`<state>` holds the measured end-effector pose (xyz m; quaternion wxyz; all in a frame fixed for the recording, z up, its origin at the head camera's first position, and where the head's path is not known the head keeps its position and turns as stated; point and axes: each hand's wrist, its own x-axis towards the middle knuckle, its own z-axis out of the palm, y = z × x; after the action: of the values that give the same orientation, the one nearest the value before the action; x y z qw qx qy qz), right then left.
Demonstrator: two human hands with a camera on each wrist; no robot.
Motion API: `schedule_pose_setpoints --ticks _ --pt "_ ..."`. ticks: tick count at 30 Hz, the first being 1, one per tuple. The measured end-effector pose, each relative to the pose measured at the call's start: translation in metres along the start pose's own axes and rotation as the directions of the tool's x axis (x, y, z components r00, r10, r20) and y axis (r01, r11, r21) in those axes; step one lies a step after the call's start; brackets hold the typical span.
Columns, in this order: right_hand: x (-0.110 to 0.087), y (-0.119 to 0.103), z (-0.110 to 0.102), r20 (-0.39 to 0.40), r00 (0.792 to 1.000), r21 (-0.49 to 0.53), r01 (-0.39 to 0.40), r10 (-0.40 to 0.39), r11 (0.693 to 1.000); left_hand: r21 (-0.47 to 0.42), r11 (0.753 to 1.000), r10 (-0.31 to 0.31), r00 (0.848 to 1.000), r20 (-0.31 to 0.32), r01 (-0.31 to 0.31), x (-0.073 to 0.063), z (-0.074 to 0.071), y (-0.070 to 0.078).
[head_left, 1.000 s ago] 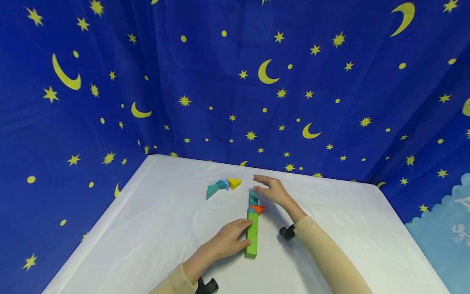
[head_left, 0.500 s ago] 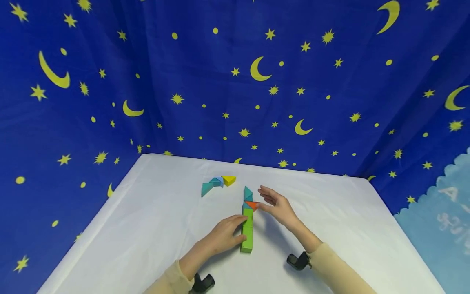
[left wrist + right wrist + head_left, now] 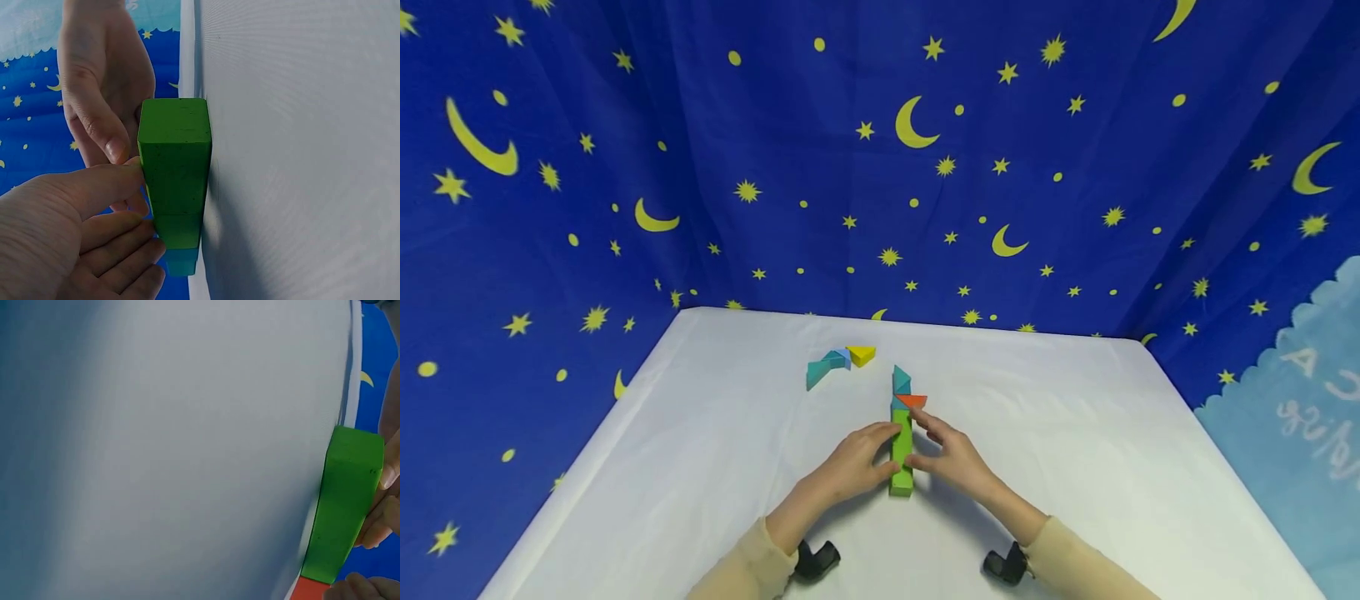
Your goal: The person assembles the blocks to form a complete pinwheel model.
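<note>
A row of toy blocks lies on the table: green blocks (image 3: 902, 450) at the near end, then an orange triangular block (image 3: 913, 401) jutting to the right, with teal triangular blocks (image 3: 901, 380) beyond. My left hand (image 3: 853, 462) touches the green blocks' left side with thumb and fingertips, its fingers loosely extended. On the other side is my right hand (image 3: 953, 458), thumb at the green side and fingertips right by the orange triangle. In the left wrist view, the green block (image 3: 175, 175) stands out with both hands beside it. In the right wrist view, the orange block (image 3: 310, 589) is partly cut off.
Back left of the row, two teal wedges (image 3: 817, 374), a light blue piece (image 3: 847, 358) and a yellow triangular block (image 3: 862, 355) form a small curved group. A white cloth covers the table (image 3: 1037, 417). A dark blue starry curtain (image 3: 820, 150) stands behind it.
My right hand has come back from the far teal blocks, past the orange triangle, to the green blocks' right side. My left hand has stayed at their left side. The head view has shifted slightly.
</note>
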<state>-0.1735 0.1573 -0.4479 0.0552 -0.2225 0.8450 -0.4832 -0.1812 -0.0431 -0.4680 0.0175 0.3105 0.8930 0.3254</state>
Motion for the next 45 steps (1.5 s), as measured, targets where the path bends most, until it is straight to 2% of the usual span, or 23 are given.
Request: schedule_pose_setpoints --ticks 4,15,18,21,23,27,30,32,36,40,45 --pt "0.005 0.016 0.002 -0.009 1.0 -0.048 0.01 -0.01 0.999 0.0 1.0 -0.002 1.0 -0.002 0.002 0.004 -0.003 0.002" --pt "0.003 0.023 0.005 0.013 0.999 -0.079 0.051 -0.051 0.996 0.017 1.0 -0.006 1.0 0.006 0.006 0.004 0.0 0.004" --pt "0.002 0.024 0.005 0.025 0.999 -0.086 0.045 -0.043 0.995 0.013 0.999 0.029 1.0 -0.006 -0.029 0.005 -0.007 0.005" --pt "0.002 0.023 0.005 0.021 0.999 -0.089 0.043 -0.041 0.995 -0.011 0.998 0.055 0.997 -0.061 -0.056 0.013 -0.025 0.002" --pt "0.003 0.023 0.005 0.019 0.999 -0.091 0.034 -0.033 0.995 -0.018 0.999 0.034 0.992 -0.12 -0.037 0.021 -0.04 -0.005" --pt "0.003 0.021 0.005 0.034 0.999 -0.09 0.013 -0.01 0.996 -0.003 0.997 -0.07 0.97 -0.235 0.071 0.04 -0.067 -0.028" --pt "0.002 0.02 0.005 0.049 0.999 -0.096 0.002 0.002 0.995 0.014 0.989 -0.137 0.952 -0.275 0.146 0.053 -0.082 -0.047" --pt "0.002 0.02 0.005 0.054 0.998 -0.099 -0.005 0.01 0.995 0.023 0.983 -0.166 0.946 -0.278 0.18 0.06 -0.088 -0.058" --pt "0.002 0.02 0.004 0.056 0.998 -0.103 -0.001 0.007 0.995 0.034 0.973 -0.213 0.945 -0.249 0.228 0.072 -0.094 -0.076" --pt "0.002 0.021 0.004 0.066 0.998 -0.097 0.019 -0.013 0.995 0.054 0.964 -0.243 0.947 -0.212 0.26 0.078 -0.093 -0.086" --pt "-0.001 0.022 0.006 0.07 0.997 -0.094 0.027 -0.02 0.995 0.102 0.947 -0.283 0.942 -0.181 0.305 0.081 -0.087 -0.096"
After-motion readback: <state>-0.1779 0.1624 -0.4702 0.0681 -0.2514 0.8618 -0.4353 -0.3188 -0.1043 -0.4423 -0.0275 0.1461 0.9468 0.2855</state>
